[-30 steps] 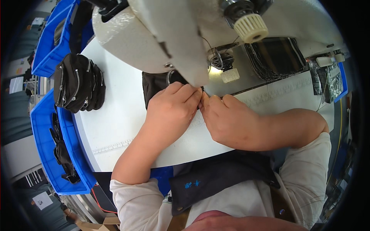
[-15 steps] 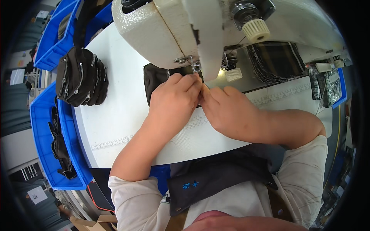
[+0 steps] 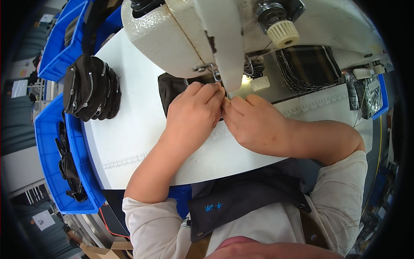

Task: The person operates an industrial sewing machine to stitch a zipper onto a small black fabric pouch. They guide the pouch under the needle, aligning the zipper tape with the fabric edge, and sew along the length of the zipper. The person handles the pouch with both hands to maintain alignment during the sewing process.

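A dark brown fabric piece with a metal zipper (image 3: 172,89) lies on the white table under the head of a sewing machine (image 3: 172,43). My left hand (image 3: 194,105) rests over its right part, fingers bent and pressed together on the edge close to the presser foot (image 3: 217,74). Against it, my right hand (image 3: 254,123) pinches the same edge, thumb and forefinger meeting the left fingertips just in front of the needle area. Both hands hide most of the gripped edge and the seam there.
Stacked dark zippered pouches (image 3: 90,88) stand at the table's left. Blue bins (image 3: 92,181) with dark pieces flank that side. Behind my right hand lies a pile of dark fabric panels (image 3: 308,69). Rulers (image 3: 319,103) run along the white tabletop (image 3: 142,134).
Both hands keep their hold on the fabric edge and have barely shifted. The machine head and the fabric appear slightly further left in the picture.
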Demonstrator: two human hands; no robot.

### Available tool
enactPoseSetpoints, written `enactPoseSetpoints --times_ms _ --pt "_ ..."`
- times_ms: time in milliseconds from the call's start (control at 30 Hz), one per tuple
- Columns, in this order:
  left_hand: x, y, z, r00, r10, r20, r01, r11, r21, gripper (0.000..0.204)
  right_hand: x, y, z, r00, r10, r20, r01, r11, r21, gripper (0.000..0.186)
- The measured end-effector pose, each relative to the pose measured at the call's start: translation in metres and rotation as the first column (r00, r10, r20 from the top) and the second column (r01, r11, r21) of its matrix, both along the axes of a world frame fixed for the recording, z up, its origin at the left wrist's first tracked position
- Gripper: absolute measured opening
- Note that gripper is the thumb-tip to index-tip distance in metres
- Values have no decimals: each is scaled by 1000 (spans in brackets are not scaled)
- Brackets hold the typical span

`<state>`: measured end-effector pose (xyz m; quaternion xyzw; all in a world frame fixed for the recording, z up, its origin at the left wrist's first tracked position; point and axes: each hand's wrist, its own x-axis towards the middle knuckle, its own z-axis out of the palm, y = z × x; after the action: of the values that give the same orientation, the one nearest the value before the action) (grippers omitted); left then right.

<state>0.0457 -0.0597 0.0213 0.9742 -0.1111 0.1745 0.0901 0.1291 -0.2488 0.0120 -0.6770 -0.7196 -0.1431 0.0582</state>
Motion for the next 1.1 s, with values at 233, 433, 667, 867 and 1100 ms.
enactPoseSetpoints --times_ms 233,433,667,867,1100 --pt "0 0 0 1000 -11 -11 11 1000 3 34 -1 -1 0 1000 -1 -9 1 1000 -11 18" --pt "4 1 -2 1000 25 11 -25 1000 0 34 3 3 -3 999 -32 -25 32 999 -7 18" --pt "7 3 -4 999 33 16 -33 999 -34 30 8 5 -2 1000 -9 -11 9 999 31 18" --pt "4 5 0 999 32 -25 -34 996 -82 28 7 5 -6 1000 -14 -23 16 997 74 18" --pt "2 3 2 999 27 -22 -29 996 -81 26 6 3 6 999 -42 -34 38 995 -93 32"
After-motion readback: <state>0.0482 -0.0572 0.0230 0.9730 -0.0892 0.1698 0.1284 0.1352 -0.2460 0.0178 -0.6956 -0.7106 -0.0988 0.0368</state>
